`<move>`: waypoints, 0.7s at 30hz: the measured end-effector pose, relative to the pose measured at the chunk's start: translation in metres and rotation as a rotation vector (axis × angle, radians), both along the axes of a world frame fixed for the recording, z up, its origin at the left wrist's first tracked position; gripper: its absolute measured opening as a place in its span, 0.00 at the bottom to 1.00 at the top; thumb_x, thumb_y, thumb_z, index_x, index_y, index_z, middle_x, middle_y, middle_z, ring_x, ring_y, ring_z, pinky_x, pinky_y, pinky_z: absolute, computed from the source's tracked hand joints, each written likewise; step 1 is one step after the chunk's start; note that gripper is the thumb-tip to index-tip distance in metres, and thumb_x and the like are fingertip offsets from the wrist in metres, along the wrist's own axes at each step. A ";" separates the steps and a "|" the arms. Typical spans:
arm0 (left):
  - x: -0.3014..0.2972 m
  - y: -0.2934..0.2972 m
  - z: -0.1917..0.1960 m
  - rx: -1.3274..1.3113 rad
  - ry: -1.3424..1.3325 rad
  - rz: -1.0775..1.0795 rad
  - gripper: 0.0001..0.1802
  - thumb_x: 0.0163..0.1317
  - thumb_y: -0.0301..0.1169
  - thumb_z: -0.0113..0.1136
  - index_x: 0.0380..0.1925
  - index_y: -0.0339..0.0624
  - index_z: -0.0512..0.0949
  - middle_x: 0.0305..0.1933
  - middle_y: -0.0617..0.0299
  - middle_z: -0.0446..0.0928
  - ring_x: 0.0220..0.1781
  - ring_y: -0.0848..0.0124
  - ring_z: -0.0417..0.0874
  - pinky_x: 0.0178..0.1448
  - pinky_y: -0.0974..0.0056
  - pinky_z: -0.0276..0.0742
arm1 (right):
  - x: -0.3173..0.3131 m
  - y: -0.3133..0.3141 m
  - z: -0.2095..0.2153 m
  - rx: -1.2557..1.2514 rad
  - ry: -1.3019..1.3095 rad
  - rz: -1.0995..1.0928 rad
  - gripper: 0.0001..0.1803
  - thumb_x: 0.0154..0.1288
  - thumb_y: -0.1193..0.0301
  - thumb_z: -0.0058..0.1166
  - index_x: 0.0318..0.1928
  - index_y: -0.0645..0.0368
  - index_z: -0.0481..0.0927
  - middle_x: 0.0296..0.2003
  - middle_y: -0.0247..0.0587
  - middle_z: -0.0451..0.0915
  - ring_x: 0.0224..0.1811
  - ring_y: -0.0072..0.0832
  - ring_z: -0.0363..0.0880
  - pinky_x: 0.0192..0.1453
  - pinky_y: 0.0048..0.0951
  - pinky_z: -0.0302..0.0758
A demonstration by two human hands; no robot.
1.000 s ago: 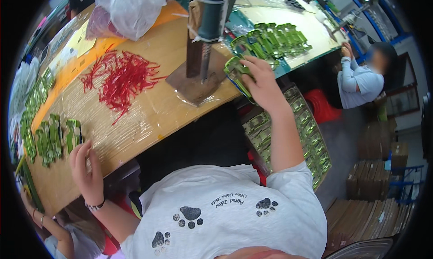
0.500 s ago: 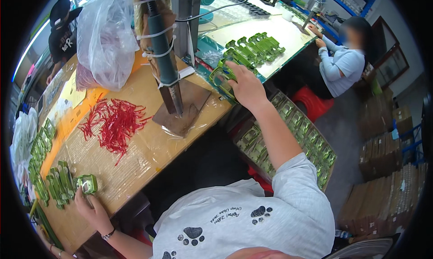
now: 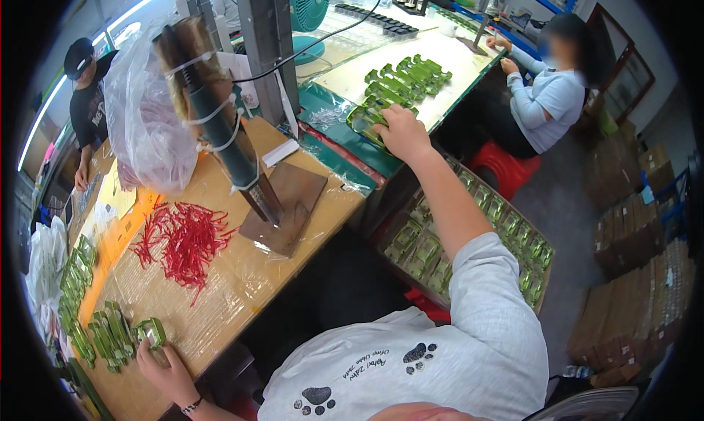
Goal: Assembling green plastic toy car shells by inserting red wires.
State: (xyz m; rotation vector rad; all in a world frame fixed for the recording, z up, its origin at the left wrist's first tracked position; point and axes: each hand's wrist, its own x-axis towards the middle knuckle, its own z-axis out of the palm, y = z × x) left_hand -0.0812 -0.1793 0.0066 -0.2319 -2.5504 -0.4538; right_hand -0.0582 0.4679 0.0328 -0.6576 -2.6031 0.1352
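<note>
My right hand (image 3: 405, 133) reaches out to the far table, its fingers curled round a green plastic frame (image 3: 362, 120) with a clear middle. That piece sits at the near end of a row of similar green frames (image 3: 411, 78). At the lower left, my left hand (image 3: 167, 373) has its thumb and fingers on another green frame (image 3: 151, 330), which rests on the brown worktable. Beside this one stand several green frames (image 3: 110, 337) packed close together. Further left a longer line of green frames (image 3: 76, 274) runs along the table.
A heap of red strips (image 3: 183, 245) lies on the worktable (image 3: 242, 289). Behind it rises a post-like tool (image 3: 224, 127) on a metal plate (image 3: 293, 201). A clear bag (image 3: 150, 120) stands at the back. Below my right arm is a box of green frames (image 3: 418, 263). A co-worker (image 3: 543, 105) sits at right.
My right hand has carried its green frame from the table's edge up against the row. My left hand stays at its frame. The view has shifted, and the post now appears further left.
</note>
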 end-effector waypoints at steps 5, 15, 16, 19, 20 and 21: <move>0.000 0.006 0.006 -0.008 0.032 0.024 0.17 0.62 0.26 0.59 0.51 0.30 0.74 0.48 0.45 0.74 0.52 0.50 0.75 0.57 0.55 0.69 | -0.024 0.055 -0.005 -0.047 -0.001 -0.057 0.17 0.64 0.57 0.55 0.47 0.54 0.80 0.49 0.38 0.76 0.57 0.39 0.74 0.58 0.48 0.72; 0.018 0.046 0.035 -0.436 0.238 0.212 0.09 0.58 0.23 0.65 0.38 0.33 0.78 0.43 0.46 0.78 0.46 0.54 0.79 0.52 0.54 0.77 | -0.060 0.168 -0.003 -0.088 -0.054 -0.185 0.20 0.66 0.55 0.53 0.50 0.54 0.80 0.53 0.38 0.75 0.60 0.37 0.72 0.61 0.46 0.70; 0.017 0.042 0.039 -0.438 0.241 0.222 0.09 0.58 0.23 0.65 0.38 0.33 0.78 0.43 0.46 0.78 0.46 0.54 0.79 0.52 0.54 0.77 | -0.062 0.177 -0.004 -0.093 -0.060 -0.225 0.20 0.66 0.55 0.53 0.51 0.54 0.80 0.54 0.38 0.75 0.61 0.37 0.71 0.62 0.46 0.70; 0.010 0.010 0.040 -0.743 0.505 -0.309 0.14 0.56 0.21 0.67 0.42 0.28 0.77 0.45 0.43 0.78 0.45 0.45 0.82 0.48 0.42 0.80 | -0.068 0.212 -0.011 -0.114 -0.044 -0.274 0.22 0.66 0.54 0.55 0.54 0.52 0.80 0.57 0.37 0.74 0.63 0.37 0.70 0.63 0.47 0.69; 0.010 0.013 0.040 -0.745 0.504 -0.297 0.14 0.56 0.21 0.67 0.42 0.28 0.77 0.45 0.43 0.78 0.45 0.45 0.82 0.48 0.42 0.80 | -0.072 0.219 -0.011 -0.114 -0.013 -0.298 0.23 0.65 0.54 0.55 0.55 0.52 0.80 0.58 0.37 0.74 0.63 0.37 0.70 0.64 0.47 0.68; 0.010 0.016 0.041 -0.727 0.546 -0.298 0.13 0.57 0.21 0.67 0.42 0.29 0.77 0.47 0.43 0.78 0.47 0.45 0.81 0.50 0.43 0.79 | -0.074 0.228 -0.010 -0.144 -0.059 -0.320 0.24 0.65 0.53 0.56 0.57 0.51 0.80 0.60 0.35 0.73 0.64 0.36 0.70 0.65 0.46 0.68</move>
